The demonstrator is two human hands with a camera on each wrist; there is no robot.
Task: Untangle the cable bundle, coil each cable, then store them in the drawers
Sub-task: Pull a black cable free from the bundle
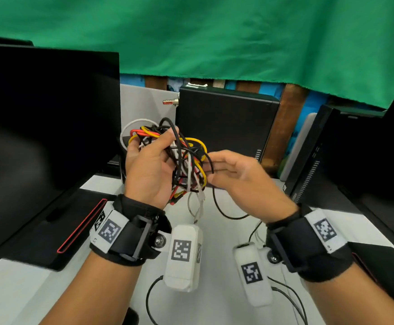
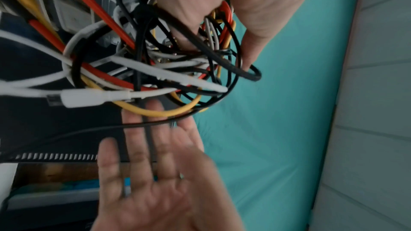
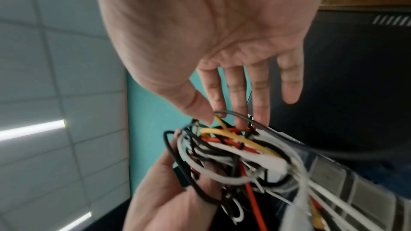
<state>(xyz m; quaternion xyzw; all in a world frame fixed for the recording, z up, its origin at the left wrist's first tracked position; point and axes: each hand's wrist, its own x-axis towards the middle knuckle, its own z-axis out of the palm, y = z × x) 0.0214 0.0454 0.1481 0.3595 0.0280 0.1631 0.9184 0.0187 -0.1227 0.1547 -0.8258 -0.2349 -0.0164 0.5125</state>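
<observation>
1. Above the desk (image 1: 219,289), the left hand (image 1: 148,167) grips the cable bundle (image 1: 182,160).
2. Flat-fingered, the right hand (image 1: 240,177) touches its right side.
3. Tugging one loop could tighten knots.

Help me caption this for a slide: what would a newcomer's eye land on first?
The tangled cable bundle of red, yellow, black and white strands, held up mid-frame by the left hand. The right hand reaches in flat-fingered from the right. Behind hangs a green cloth, with black monitors flanking the desk.

One cable bundle (image 1: 184,158), two hands, two monitors, two computer cases
</observation>
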